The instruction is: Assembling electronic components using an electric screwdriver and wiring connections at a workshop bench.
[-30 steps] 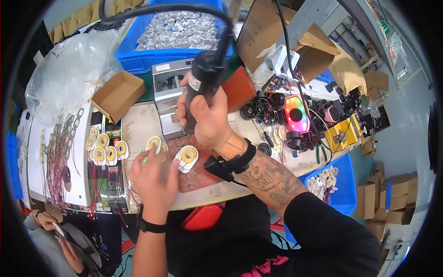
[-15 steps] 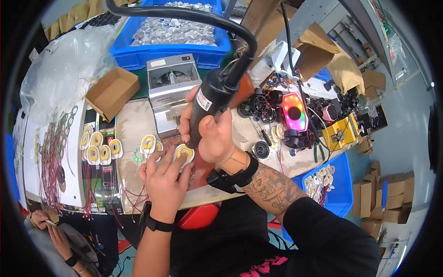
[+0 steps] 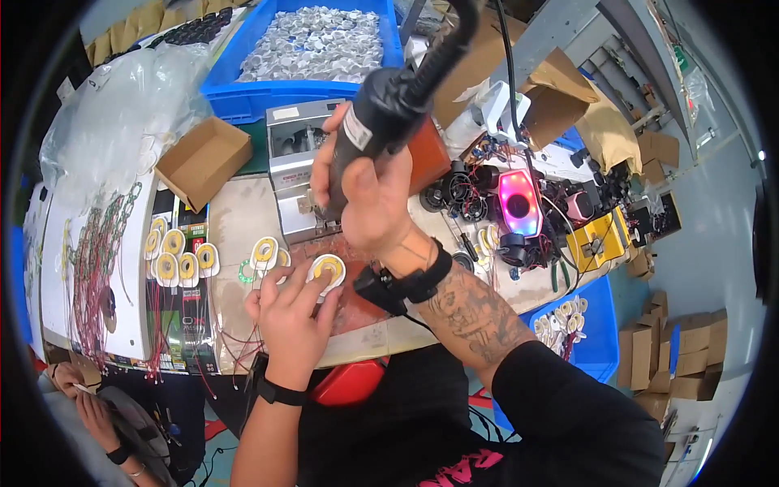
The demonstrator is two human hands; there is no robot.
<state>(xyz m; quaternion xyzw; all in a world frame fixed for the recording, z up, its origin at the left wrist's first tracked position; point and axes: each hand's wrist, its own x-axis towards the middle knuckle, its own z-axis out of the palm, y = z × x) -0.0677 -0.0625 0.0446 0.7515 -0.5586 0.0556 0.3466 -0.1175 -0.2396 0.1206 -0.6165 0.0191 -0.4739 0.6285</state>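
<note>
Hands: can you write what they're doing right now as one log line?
left hand: holds round yellow part on bench | right hand: grips black power tool above it | more yellow parts to left

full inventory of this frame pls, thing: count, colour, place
power tool: 1, black, upright in right hand over the bench
round disc: 1, white with yellow ring, at left fingertips
more discs: several, same colours, in rows on the left of the bench
metal machine: 1, grey, behind the tool
crate: 1, blue, full of silvery parts, top
cardboard box: 1, brown, open, left of the machine
wire bundles: many, red and green, far left
lit speaker: 1, pink glow, right
left hand: 1, black wristband, on the disc
right hand: 1, black wrist strap, gripping the tool
</note>
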